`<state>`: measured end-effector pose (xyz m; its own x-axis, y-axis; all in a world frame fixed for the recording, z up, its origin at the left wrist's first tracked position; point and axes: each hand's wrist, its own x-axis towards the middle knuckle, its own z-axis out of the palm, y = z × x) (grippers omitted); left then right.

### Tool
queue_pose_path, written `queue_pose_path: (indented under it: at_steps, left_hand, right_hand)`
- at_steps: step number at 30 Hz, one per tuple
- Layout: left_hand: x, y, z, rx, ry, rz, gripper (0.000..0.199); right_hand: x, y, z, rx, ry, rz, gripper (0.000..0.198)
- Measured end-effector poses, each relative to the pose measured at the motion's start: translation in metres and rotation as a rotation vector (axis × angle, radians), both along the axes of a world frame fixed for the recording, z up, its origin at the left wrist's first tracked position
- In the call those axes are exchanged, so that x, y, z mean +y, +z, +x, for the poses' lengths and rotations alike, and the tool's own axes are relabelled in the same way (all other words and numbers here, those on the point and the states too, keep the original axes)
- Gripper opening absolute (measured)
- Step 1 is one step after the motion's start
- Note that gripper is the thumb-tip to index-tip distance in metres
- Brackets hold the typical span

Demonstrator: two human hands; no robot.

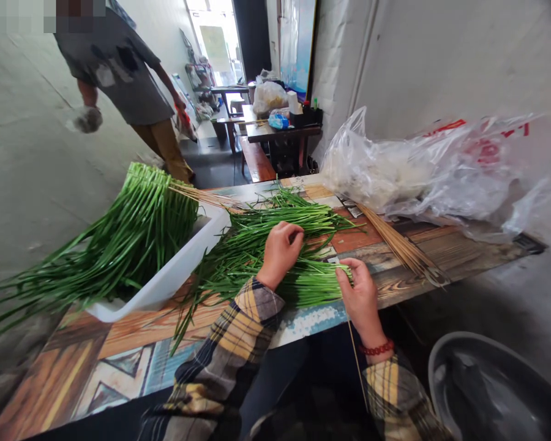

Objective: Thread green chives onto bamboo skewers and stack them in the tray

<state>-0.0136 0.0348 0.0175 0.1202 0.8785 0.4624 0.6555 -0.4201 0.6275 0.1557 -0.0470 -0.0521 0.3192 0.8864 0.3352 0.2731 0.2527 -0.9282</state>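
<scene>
Loose garlic chives (312, 285) lie across the table in front of me, their pale cut ends toward the right. My right hand (360, 300) is closed at those ends, and a thin bamboo skewer (356, 355) runs down from it toward my lap. My left hand (281, 252) is over the chives with its fingers curled in; whatever they hold, if anything, is hidden. Beyond it is another layer of chives (298, 217). To the left, a thick stack of chives (151, 226), with skewers (206, 197) sticking out of its right side, rests in a white tray (165, 278).
A bundle of bamboo skewers (390, 236) lies on the table (128, 331) at right, beside clear plastic bags (422, 171). A grey basin (482, 386) is below the right edge. Someone in a grey shirt (119, 67) stands beyond the table at left. Another table (280, 131) stands behind.
</scene>
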Motion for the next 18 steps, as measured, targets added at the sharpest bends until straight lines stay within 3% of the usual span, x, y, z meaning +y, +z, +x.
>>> queue_pose_path:
  at_steps: [4, 8, 11, 16, 18]
  left_hand:
    - [0.006, -0.001, -0.018, 0.337, 0.254, -0.008, 0.017]
    - [0.006, -0.005, -0.024, 0.538, 0.321, -0.038, 0.018]
    - [0.008, -0.007, -0.021, 0.486, 0.261, -0.049, 0.017]
    - [0.01, -0.009, -0.009, 0.25, -0.009, -0.066, 0.014]
    - [0.007, -0.009, -0.007, 0.29, 0.012, -0.04, 0.014]
  right_hand:
    - [0.0, -0.001, -0.001, 0.015, 0.005, -0.004, 0.025]
    - [0.0, -0.002, -0.001, 0.004, -0.002, -0.001, 0.025]
    - [0.0, -0.002, -0.001, 0.006, -0.008, 0.003, 0.026]
    - [0.0, -0.001, -0.001, -0.008, -0.009, 0.012, 0.025]
    - [0.0, -0.001, -0.001, -0.024, -0.02, 0.012, 0.024]
